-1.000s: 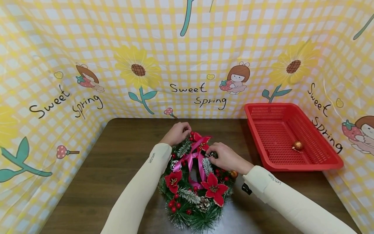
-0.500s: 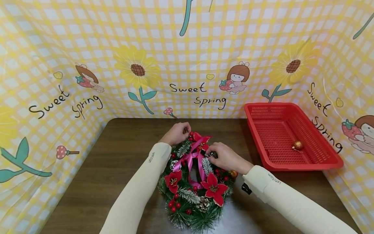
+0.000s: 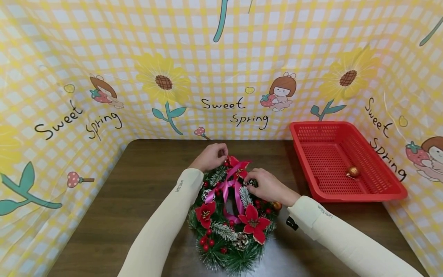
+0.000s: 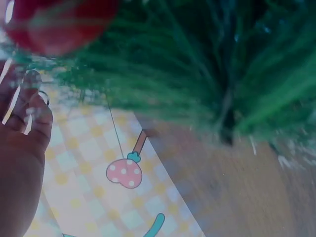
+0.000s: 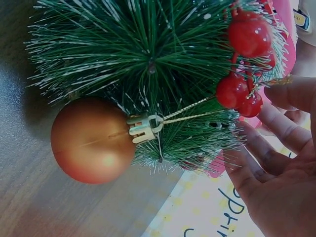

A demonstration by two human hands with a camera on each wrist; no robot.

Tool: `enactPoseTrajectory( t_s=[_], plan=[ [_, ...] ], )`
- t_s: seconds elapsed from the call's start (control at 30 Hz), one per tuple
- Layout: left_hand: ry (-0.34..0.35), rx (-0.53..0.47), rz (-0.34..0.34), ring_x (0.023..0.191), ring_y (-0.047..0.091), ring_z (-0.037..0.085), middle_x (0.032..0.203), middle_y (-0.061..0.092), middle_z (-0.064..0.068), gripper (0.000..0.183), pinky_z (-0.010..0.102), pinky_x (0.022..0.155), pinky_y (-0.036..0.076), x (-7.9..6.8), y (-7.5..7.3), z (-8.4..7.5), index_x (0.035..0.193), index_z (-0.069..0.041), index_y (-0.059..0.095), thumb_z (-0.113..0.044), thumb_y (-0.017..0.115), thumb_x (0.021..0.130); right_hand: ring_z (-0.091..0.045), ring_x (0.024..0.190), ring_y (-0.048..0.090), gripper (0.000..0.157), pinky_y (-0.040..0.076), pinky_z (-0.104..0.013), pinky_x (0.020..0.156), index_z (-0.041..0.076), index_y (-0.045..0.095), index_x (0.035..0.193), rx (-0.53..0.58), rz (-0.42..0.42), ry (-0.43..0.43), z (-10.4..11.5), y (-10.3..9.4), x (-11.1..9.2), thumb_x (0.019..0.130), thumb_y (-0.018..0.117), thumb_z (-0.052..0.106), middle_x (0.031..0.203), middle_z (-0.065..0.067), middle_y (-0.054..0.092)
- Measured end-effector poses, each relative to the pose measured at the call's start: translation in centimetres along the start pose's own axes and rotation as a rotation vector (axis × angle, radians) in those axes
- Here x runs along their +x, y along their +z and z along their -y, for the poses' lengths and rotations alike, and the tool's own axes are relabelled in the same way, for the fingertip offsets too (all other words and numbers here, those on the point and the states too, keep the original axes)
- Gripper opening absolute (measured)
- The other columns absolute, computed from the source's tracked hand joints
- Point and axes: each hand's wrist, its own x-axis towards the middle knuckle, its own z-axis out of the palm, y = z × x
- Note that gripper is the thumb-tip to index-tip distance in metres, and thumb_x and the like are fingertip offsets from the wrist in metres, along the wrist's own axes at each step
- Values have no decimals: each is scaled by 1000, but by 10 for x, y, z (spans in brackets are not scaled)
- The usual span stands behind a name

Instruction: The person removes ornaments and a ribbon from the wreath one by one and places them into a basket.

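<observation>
A green Christmas wreath (image 3: 238, 254) with frosted tips, red poinsettias, red berries, pinecones and pink ribbon lies on the wooden table. At its upper left edge, my left hand (image 3: 212, 157) grips the wreath, fingertips bent together beside a berry cluster. My right hand (image 3: 268, 185) grips its upper right part, fingers by a pinecone. In the right wrist view, a gold bauble (image 5: 94, 140) hangs at the wreath's outer side, its gold cord running past red berries (image 5: 249, 34) to my right thumb. A red berry (image 4: 59, 24) looms blurred over my left fingers (image 4: 39, 116).
A red plastic basket (image 3: 356, 198) stands at the table's back right, with another gold bauble (image 3: 353, 171) inside. Yellow checked cloth (image 3: 221, 69) walls the dark table (image 3: 114, 215) at the back and both sides.
My left hand has shifted very slightly up at the wreath's top. The right hand, wreath and basket stay in place.
</observation>
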Motion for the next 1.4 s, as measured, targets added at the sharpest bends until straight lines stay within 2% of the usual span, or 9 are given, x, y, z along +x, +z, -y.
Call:
enactPoseTrajectory(
  t_s=[0.1, 0.33, 0.6, 0.83, 1.0, 1.1, 1.27, 1.4],
  plan=[
    [-38, -2, 1, 72, 50, 17, 81, 54, 2, 9, 31, 64, 44, 1, 2, -2, 87, -16, 55, -9, 59, 91, -20, 100, 53, 18, 44, -40, 88, 12, 69, 103, -5, 3, 1, 0, 1, 0, 86, 68, 18, 104, -1, 61],
    [-62, -42, -5, 66, 51, 18, 78, 55, 4, 5, 31, 61, 45, 3, 2, -3, 90, -12, 56, -8, 56, 93, -20, 99, 52, 18, 44, -40, 87, 12, 69, 102, -10, 2, 9, -1, 1, 1, 86, 68, 19, 103, 0, 61],
    [-113, -87, 34, 67, 51, 19, 85, 59, 10, 4, 32, 62, 45, 2, 0, -4, 97, -7, 56, -9, 53, 96, -20, 99, 52, 17, 44, -41, 88, 12, 69, 102, -13, 1, 5, -3, 2, 1, 86, 68, 19, 101, 0, 61],
    [-139, -158, 89, 71, 54, 19, 96, 63, 3, 5, 31, 59, 41, 3, 0, -1, 96, -9, 48, -11, 44, 100, -22, 102, 53, 18, 43, -41, 89, 12, 69, 103, -18, 5, 1, -2, 2, 1, 87, 68, 20, 104, -1, 61],
    [-163, -152, 101, 72, 54, 21, 91, 64, 2, 7, 32, 61, 40, 3, 0, 2, 96, -11, 48, -12, 43, 101, -22, 103, 53, 19, 43, -41, 89, 11, 69, 104, -21, 6, 2, -2, 1, 1, 87, 67, 19, 104, -1, 61],
    [-170, -129, 92, 70, 53, 20, 88, 62, 3, 6, 32, 63, 41, 5, 1, 4, 96, -12, 49, -13, 45, 101, -22, 104, 53, 19, 43, -41, 89, 11, 69, 104, -17, 10, 6, -2, 1, 1, 87, 67, 19, 105, -1, 61],
    [-216, -115, 57, 63, 50, 20, 87, 62, 7, 7, 32, 59, 42, 6, 2, 7, 97, -11, 47, -14, 43, 101, -22, 105, 52, 19, 43, -41, 90, 12, 69, 104, -14, 11, 12, -2, 0, 1, 87, 67, 19, 106, -1, 61],
    [-248, -153, 28, 61, 52, 21, 90, 63, 8, 10, 33, 56, 43, 6, 1, 8, 97, -9, 46, -14, 39, 102, -22, 106, 52, 19, 43, -41, 91, 12, 69, 104, -14, 14, 16, -3, 0, 1, 87, 67, 19, 106, -1, 61]
  ],
)
